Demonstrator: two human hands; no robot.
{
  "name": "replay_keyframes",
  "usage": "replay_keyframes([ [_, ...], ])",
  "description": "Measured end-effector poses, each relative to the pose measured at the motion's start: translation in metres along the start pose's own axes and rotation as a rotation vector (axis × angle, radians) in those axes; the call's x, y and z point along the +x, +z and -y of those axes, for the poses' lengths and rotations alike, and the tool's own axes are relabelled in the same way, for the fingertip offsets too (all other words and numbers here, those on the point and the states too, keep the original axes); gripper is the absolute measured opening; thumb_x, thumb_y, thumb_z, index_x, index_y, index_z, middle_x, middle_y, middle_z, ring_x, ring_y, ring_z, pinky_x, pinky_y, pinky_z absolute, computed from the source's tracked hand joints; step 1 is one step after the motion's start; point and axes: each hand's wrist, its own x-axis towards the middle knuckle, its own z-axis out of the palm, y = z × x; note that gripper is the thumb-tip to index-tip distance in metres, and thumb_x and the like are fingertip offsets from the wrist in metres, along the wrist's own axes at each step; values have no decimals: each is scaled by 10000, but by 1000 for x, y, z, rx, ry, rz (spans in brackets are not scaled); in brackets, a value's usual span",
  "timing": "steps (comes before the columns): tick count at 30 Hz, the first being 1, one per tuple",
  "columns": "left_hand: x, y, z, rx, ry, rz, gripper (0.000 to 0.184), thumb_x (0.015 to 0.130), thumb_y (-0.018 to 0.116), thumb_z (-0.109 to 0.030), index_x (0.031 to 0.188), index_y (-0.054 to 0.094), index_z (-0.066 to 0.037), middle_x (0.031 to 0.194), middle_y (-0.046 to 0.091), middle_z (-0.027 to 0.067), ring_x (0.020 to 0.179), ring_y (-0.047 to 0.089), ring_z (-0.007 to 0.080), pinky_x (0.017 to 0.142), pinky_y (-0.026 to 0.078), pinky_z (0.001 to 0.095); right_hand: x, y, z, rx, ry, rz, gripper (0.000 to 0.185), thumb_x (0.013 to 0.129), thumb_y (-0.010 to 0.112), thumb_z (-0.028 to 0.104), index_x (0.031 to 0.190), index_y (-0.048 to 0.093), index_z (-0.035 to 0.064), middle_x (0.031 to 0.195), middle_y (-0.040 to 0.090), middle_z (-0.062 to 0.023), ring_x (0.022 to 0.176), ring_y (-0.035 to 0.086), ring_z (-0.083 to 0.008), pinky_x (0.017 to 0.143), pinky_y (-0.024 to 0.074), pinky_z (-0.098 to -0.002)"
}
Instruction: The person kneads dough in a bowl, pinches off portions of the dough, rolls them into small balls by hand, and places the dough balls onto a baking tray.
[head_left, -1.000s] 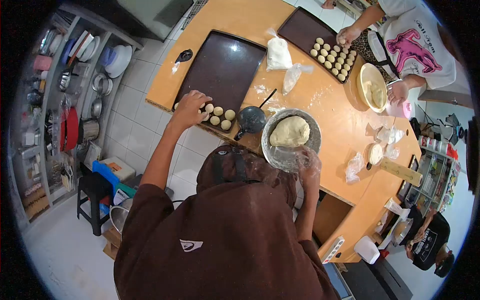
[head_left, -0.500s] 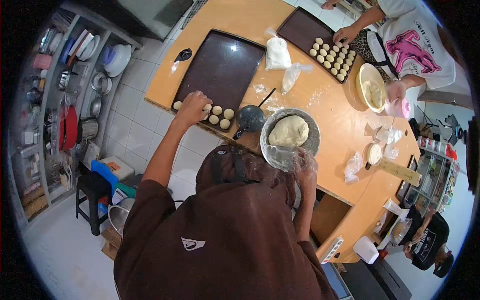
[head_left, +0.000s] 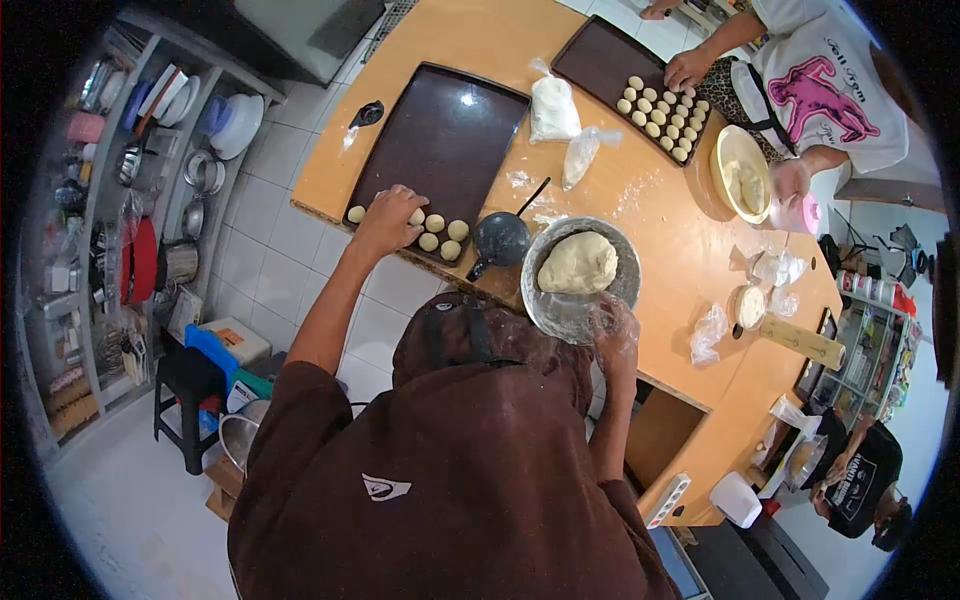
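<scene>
My left hand (head_left: 390,220) is over the near end of a dark baking tray (head_left: 450,130), its fingers bent down around a small dough ball (head_left: 417,217); the fingertips are partly hidden. Several more dough balls sit beside it, such as one dough ball (head_left: 457,230) to the right and another (head_left: 356,214) to the left. My right hand (head_left: 614,332), dusted with flour, grips the near right rim of a metal bowl (head_left: 552,315), fingers over the edge. A large lump of dough (head_left: 578,263) rests in this bowl.
A dark long-handled pan (head_left: 501,238) lies between tray and bowl. Bags of white powder (head_left: 554,108) stand behind. Across the table, a co-worker's hand (head_left: 690,68) is at a second tray (head_left: 610,65) of dough balls, near a yellow bowl (head_left: 740,175). Another person is at lower right.
Both hands stay almost where they were, my left at the tray's near end and my right at the bowl's rim. The view has shifted very slightly.
</scene>
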Motion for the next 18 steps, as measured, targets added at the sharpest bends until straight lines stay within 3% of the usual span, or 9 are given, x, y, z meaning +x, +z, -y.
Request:
replay_keyframes([
  [6, -2, 0, 0, -28, 6, -75, 368, 733, 767, -104, 1078, 665, -26, 1080, 651, 136, 1140, 569, 336, 960, 462, 479, 0, 7, -14, -7, -9, -1, 348, 910, 724, 184, 1217, 663, 31, 1131, 684, -198, 1032, 652, -346, 938, 506, -450],
  [12, 0, 9, 9, -38, -7, -20, 351, 735, 761, -83, 1066, 663, -20, 1072, 652, 148, 1132, 569, 344, 962, 466, 468, 1, 8, -2, 13, 13, -1, 321, 910, 730, 175, 1201, 680, 49, 1138, 692, -194, 1013, 671, -341, 916, 522, -445],
  [18, -2, -3, -4, -63, 5, -70, 493, 709, 799, -159, 1163, 654, -34, 1142, 639, 159, 1172, 554, 354, 994, 464, 464, -1, 10, -6, 37, -11, -19, 321, 907, 736, 159, 1199, 674, 40, 1137, 695, -194, 994, 682, -332, 886, 535, -431],
])
